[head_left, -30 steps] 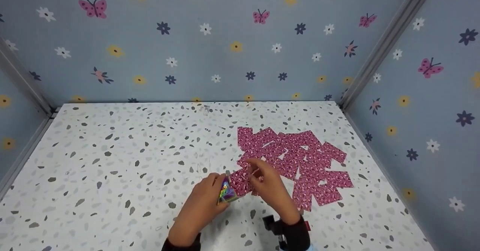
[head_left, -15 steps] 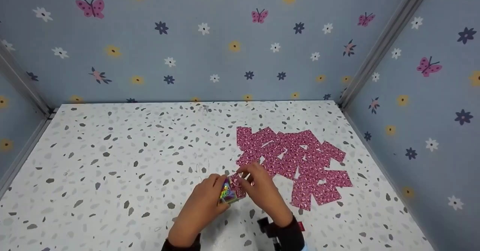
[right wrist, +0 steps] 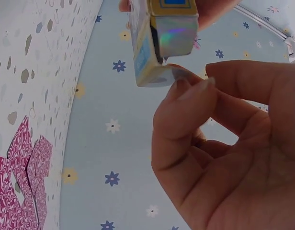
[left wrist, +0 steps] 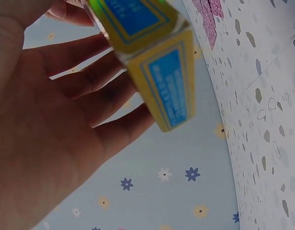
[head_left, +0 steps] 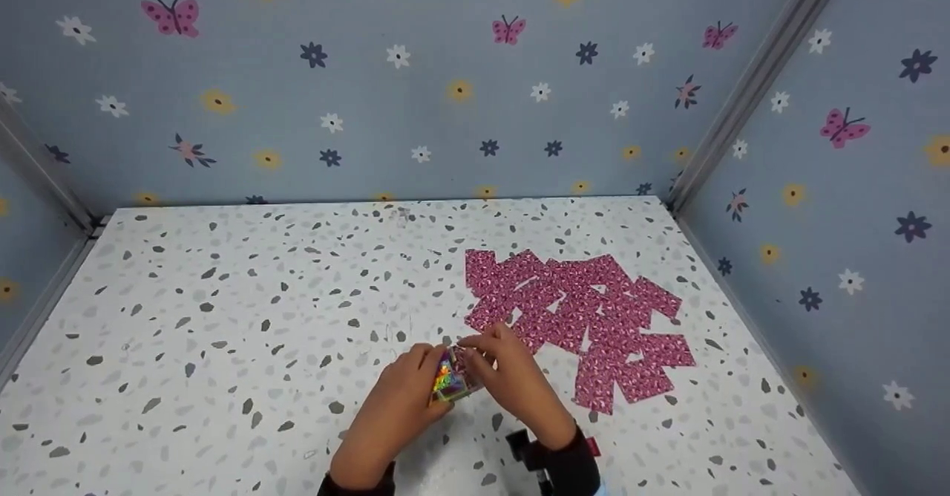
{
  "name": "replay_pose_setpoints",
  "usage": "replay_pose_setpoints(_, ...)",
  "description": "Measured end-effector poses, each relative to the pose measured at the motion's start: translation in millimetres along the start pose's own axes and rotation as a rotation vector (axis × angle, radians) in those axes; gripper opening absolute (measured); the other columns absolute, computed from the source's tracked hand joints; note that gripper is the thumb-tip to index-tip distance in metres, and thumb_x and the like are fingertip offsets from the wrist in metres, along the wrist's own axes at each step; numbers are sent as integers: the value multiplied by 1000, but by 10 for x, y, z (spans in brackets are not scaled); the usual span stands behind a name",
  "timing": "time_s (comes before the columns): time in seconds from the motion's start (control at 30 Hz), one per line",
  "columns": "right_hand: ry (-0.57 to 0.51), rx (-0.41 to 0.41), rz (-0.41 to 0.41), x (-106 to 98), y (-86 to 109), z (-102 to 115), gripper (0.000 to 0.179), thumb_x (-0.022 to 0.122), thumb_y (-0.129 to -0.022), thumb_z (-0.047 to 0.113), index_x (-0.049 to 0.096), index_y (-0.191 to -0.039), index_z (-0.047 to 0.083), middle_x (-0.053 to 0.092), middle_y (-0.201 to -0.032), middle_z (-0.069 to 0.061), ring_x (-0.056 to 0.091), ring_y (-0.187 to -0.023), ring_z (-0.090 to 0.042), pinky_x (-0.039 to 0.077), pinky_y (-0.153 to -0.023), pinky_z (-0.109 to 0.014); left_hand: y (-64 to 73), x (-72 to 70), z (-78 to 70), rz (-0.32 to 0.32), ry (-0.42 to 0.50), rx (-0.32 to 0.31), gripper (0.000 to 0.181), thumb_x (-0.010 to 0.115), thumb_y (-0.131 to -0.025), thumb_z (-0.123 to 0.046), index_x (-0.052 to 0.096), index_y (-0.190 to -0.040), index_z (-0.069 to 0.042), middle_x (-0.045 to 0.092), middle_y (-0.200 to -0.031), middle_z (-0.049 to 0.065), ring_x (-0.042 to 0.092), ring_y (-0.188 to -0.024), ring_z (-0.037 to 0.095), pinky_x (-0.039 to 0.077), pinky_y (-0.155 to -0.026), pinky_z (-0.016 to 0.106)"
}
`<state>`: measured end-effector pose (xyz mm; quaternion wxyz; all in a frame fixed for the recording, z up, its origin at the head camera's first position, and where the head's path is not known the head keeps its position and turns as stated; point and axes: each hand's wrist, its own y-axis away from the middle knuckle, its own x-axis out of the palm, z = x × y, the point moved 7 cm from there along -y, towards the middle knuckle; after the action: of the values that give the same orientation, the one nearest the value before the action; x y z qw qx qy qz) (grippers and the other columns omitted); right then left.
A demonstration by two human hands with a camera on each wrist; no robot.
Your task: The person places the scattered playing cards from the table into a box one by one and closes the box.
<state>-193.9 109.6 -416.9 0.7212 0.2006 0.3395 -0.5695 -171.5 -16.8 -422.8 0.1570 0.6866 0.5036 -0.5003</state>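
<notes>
My left hand [head_left: 401,388] grips a small shiny card box [head_left: 448,381], its fingers along one side and the thumb beneath. Yellow edging and blue panels show on the box in the left wrist view, and the right wrist view shows a silvery flap [right wrist: 176,36] standing out at its end. My right hand [head_left: 519,381] is bent at that end, thumb and fingertips right at the box's mouth. They pinch a pink-patterned card [head_left: 463,362], of which only a narrow strip shows beside the box; the rest is hidden by the box and fingers.
Many pink-patterned cards [head_left: 612,333] lie overlapping, backs up, on the right half of the speckled white table [head_left: 223,318]. A flowered blue wall [head_left: 415,110] closes off the back, with side panels at left and right. A black wrist mount [head_left: 531,451] sits on the right wrist.
The right hand has moved left to the box, and the pink-patterned card between the hands shows far less than before. The left hand and box have hardly moved; the spread cards lie as before.
</notes>
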Motion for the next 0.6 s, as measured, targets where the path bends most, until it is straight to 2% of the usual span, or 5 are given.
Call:
replay_pose_setpoints(0.17, -3, -26, -32, -96, 4, -35, 20, 54, -93, 12, 68, -104, 2, 47, -85, -2, 45, -73, -7, 43, -62, -18, 18, -5, 23, 16, 12, -26, 63, 78, -72, -22, 53, -123, 5, 56, -112, 14, 57, -95, 24, 49, -83, 40)
replay_pose_setpoints(0.3, 12, 7, -81, -298, 23, -219, 17, 56, -91, 10, 66, -103, 3, 53, -90, -5, 50, -75, -9, 47, -63, -18, 31, -21, 31, 26, 16, -46, 64, 77, -73, -23, 51, -124, 5, 55, -114, 16, 56, -98, 26, 48, -84, 42)
replay_pose_setpoints(0.47, 66, 117, -115, -552, 112, -619, 14, 60, -86, 5, 64, -100, 5, 59, -94, -7, 55, -83, -16, 49, -75, -29, 29, 3, 58, 64, 31, -79, 64, 76, -75, -25, 50, -126, 5, 53, -117, 16, 55, -100, 26, 47, -87, 43)
replay_pose_setpoints(0.6, 71, 277, -74, -671, 226, -956, 19, 61, -85, 1, 62, -103, 4, 61, -101, -10, 56, -92, -21, 48, -83, -39, 25, 21, 81, 82, 41, -99, 65, 76, -76, -26, 49, -128, 4, 53, -119, 16, 55, -102, 26, 47, -88, 43)
